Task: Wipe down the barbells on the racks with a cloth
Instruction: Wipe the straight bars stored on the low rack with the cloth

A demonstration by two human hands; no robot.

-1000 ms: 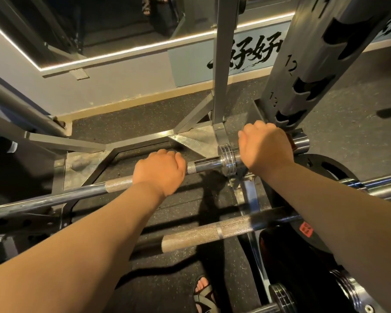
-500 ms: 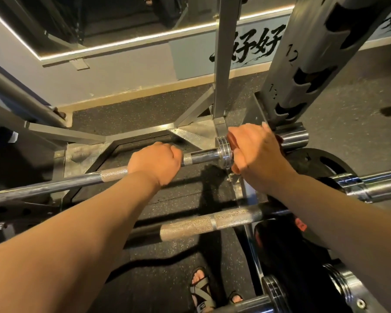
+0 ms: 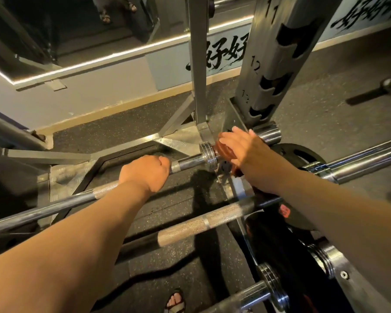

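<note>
A chrome barbell (image 3: 61,205) lies low across the rack, running from the lower left up to its sleeve at the centre right. My left hand (image 3: 146,172) grips its shaft just left of the knurled patch near the collar (image 3: 208,155). My right hand (image 3: 242,146) holds a reddish-brown cloth (image 3: 225,152) wrapped round the sleeve, right beside the collar. Past my fingers the bare end of the sleeve (image 3: 270,133) sticks out. Most of the cloth is hidden under my hand.
A second barbell (image 3: 201,224) lies lower and nearer, a third barbell (image 3: 264,290) at the bottom right. A numbered rack upright (image 3: 273,59) rises just behind the sleeve. A black weight plate (image 3: 303,154) lies on the rubber floor. A long bar (image 3: 366,158) crosses at right.
My right hand has turned over the sleeve, and the cloth under it now shows beside the collar. The left hand keeps its grip on the shaft.
</note>
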